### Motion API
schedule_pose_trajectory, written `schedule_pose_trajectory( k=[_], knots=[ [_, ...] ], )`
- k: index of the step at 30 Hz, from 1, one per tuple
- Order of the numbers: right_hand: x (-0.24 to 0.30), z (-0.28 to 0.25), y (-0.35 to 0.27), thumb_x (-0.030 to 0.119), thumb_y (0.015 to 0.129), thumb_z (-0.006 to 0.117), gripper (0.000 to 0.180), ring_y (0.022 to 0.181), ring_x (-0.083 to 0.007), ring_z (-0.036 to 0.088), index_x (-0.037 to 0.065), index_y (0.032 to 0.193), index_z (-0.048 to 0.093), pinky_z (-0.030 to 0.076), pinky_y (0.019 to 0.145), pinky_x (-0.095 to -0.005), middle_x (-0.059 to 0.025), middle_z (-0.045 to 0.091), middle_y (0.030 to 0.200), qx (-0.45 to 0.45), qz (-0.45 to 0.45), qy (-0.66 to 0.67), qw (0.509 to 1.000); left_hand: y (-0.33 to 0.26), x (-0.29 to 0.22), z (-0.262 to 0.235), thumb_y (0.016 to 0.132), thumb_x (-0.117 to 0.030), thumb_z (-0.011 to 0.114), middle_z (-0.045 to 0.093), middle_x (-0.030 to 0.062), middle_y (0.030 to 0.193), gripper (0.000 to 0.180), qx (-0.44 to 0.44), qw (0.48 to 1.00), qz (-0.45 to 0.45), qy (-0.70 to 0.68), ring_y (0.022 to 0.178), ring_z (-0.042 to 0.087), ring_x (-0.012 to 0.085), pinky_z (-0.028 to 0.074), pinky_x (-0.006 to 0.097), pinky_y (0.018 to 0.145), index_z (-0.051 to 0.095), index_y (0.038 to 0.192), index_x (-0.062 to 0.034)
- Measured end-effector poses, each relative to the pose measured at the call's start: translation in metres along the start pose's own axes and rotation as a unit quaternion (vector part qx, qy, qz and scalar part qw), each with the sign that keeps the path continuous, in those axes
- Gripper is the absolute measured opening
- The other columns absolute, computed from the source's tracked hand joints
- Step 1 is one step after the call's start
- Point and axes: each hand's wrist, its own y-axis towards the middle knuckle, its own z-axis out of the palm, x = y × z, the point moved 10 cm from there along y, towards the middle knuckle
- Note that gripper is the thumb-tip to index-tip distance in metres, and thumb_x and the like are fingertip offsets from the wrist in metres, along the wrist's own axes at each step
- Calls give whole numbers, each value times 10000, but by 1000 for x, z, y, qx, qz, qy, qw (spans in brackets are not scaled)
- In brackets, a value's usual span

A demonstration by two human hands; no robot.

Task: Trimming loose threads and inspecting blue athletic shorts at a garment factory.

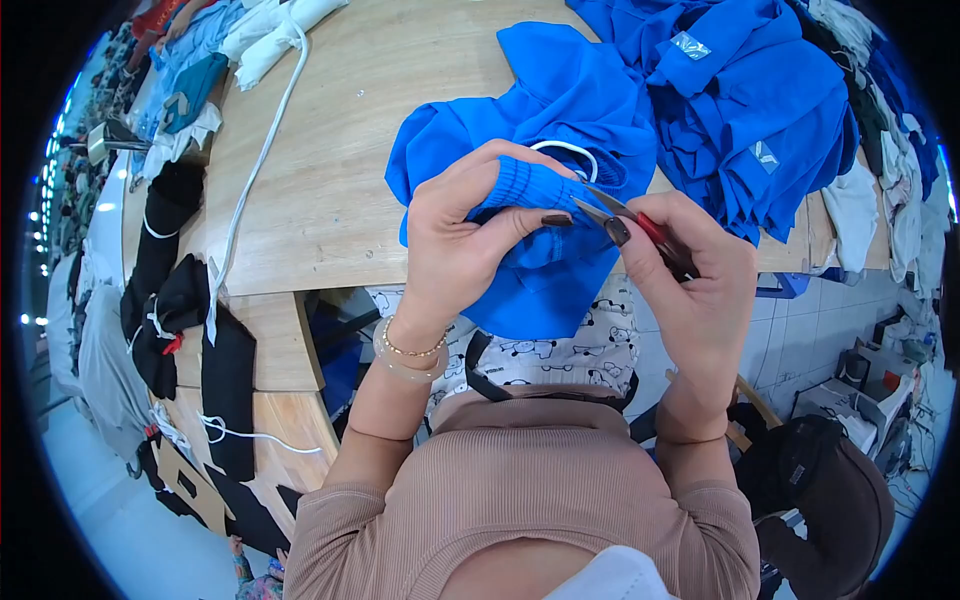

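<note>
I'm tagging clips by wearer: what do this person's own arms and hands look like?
Both arms have short, ribbed light-brown sleeves. The left wrist carries a thin gold-coloured bracelet and a pale bangle; the right shows none. The left hand and right hand have dark-polished thumbnails.

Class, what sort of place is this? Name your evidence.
Probably a garment workshop: a pile of blue garments lies on a wooden table, and the right hand holds red-handled snips by a gathered blue band.
</note>
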Motion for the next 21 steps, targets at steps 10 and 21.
schedule_pose_trajectory(
  k=[10, 21],
  knots=[
    [-18, 10, 3, 11, 838, 634, 57, 613, -23, 469, -23, 883, 627, 342, 540, -160, 4, 573, 734, 2, -12, 162, 987, -2, 6, 0, 770, 14, 680, 657, 65, 922, 147, -9, 995, -20, -96, 755, 609, 94, 475, 192, 642, 683, 916, 27],
    [-21, 13, 4, -6, 846, 624, 53, 626, -9, 449, -23, 895, 616, 316, 539, -153, 12, 555, 773, 4, -35, 243, 969, 0, 2, 0, 780, 7, 682, 658, 57, 884, 138, -14, 993, -8, -117, 747, 608, 84, 472, 187, 642, 667, 915, 32]
  ],
)
